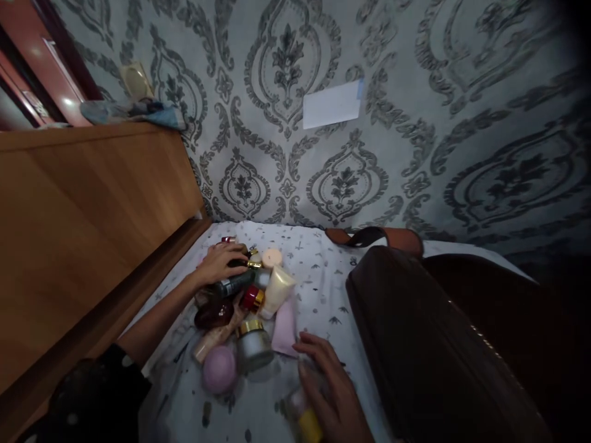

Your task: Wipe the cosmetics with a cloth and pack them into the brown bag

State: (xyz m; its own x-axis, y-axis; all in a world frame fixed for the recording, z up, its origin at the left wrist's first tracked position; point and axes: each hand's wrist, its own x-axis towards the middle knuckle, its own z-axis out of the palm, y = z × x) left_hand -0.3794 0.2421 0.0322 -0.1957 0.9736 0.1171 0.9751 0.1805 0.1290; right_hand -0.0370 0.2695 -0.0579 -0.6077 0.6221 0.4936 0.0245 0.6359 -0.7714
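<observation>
**Hands in the cosmetics pile on the bedsheet!**

And here's the scene: a heap of cosmetics [242, 307] sits on a white printed bedsheet [323, 295], right between the two hands. The danger is how loosely that heap is stacked on a soft surface. Tug a piece from underneath and the lot could shift. The lilac round puff [219, 369] could roll away, and the glass jar with the gold lid [253, 347] could tip into its neighbours if a knuckle catches it. The dark brown round bottle [213, 314] looks just as ready to slide.

Up at the far side, the left hand [221, 263] is right on top of the heap, its fingers [237, 251] curled narrowly over a dark bottle with a gold collar [242, 261]. Is that a firm grip? Can't tell from here, the hand hides too much. Down at the near side, the right hand [330, 384] is blurred, its fingers [309, 363] half spread at a clear bottle with a yellow cap [307, 412]; whether they're touching it, I can't say. Just beside them lies a pale pink tube [285, 329].
</observation>
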